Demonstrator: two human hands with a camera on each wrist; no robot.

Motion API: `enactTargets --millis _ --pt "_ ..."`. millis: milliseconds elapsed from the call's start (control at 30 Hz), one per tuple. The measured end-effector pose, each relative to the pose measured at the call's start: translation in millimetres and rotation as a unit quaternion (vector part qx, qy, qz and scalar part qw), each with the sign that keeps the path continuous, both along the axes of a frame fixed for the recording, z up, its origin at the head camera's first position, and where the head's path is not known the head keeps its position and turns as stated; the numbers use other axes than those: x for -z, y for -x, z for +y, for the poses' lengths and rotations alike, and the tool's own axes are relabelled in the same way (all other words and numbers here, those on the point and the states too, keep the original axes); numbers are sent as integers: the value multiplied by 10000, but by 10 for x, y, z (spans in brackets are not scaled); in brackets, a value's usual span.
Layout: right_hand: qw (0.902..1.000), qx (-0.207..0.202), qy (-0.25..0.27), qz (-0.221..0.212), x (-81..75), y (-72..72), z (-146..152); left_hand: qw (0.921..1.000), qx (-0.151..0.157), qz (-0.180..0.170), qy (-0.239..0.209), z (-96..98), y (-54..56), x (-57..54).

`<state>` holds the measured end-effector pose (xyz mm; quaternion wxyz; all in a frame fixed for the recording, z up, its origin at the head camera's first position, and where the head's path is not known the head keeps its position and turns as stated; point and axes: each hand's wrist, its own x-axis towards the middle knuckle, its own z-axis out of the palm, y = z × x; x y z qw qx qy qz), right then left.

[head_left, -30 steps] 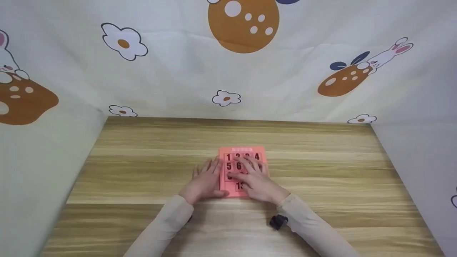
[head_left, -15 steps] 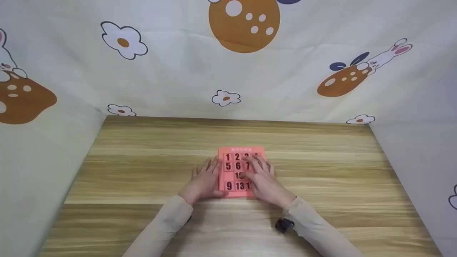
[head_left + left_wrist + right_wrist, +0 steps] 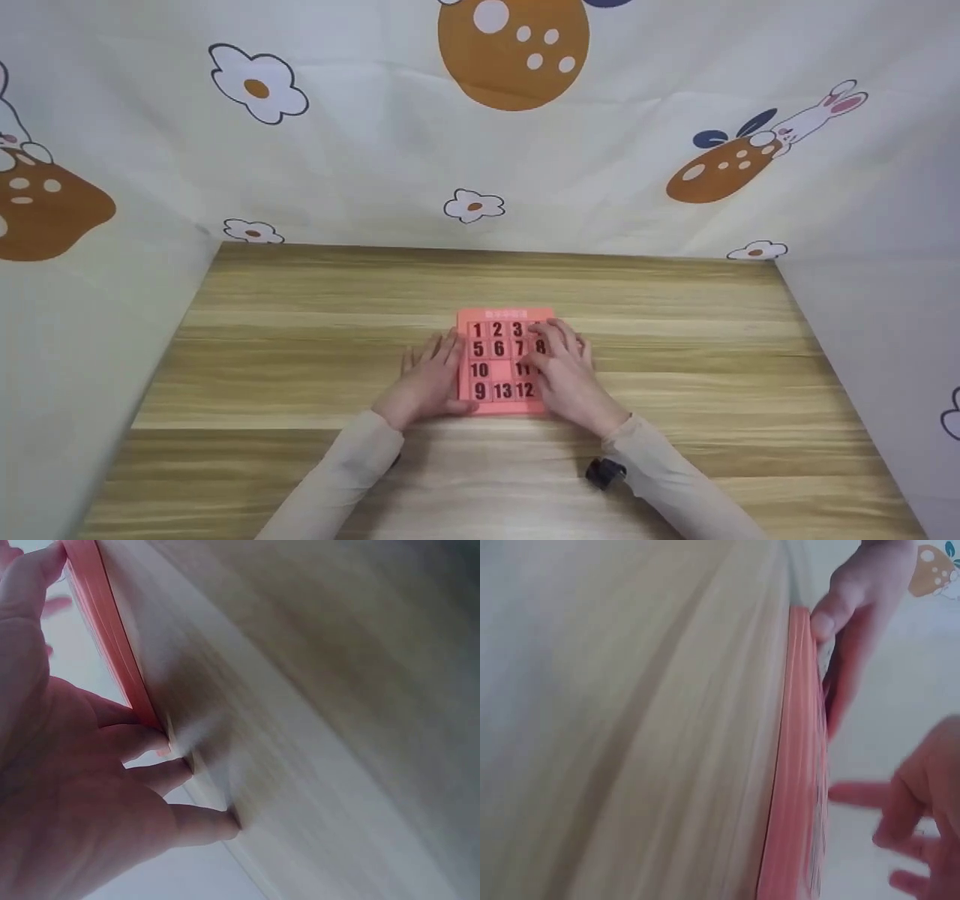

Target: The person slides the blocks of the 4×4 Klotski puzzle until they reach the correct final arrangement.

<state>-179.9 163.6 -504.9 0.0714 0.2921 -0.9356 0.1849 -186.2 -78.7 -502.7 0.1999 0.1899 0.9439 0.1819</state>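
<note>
A pink number slide puzzle (image 3: 506,409) lies on the table between both hands. Its third row shows tile 10 (image 3: 479,370) at the left, then a gap, then tile 11 (image 3: 523,368). My left hand (image 3: 424,384) lies along the puzzle's left side, fingers spread and straight, thumb on the near left corner. In the left wrist view, fingertips of that hand (image 3: 90,772) meet the tabletop beside the frame. My right hand (image 3: 571,381) is over the right columns, its index finger bent at tile 11; whether it touches is unclear. It hides part of the right column.
The wood-grain table (image 3: 337,300) extends around the puzzle on all sides. Pale cloth walls (image 3: 360,150) printed with flowers and rabbits rise at the back, left and right. A small black device (image 3: 604,474) is at the right wrist.
Tile 9 has gone down into the bottom left slot, and tile 10 has slid left, so the gap is now in the second column. My right hand has moved right; the left stays put.
</note>
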Motion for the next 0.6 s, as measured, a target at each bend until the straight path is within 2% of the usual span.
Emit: enactTargets --millis 100,267,433,533,600 --pt "9999 74 38 -111 6 -5 102 10000 5 -30 -12 35 12 4" --pt "9969 -353 61 -698 24 -32 116 10000 -7 -58 10 19 4 -6" --pt "9930 -788 -132 -870 50 -28 119 9999 -19 -55 95 22 6 -10" --pt "9923 -914 154 -827 51 -5 158 10000 20 -27 65 24 0 -8" --pt "9898 -995 586 -839 37 10 210 10000 49 -17 80 26 -2 -8"
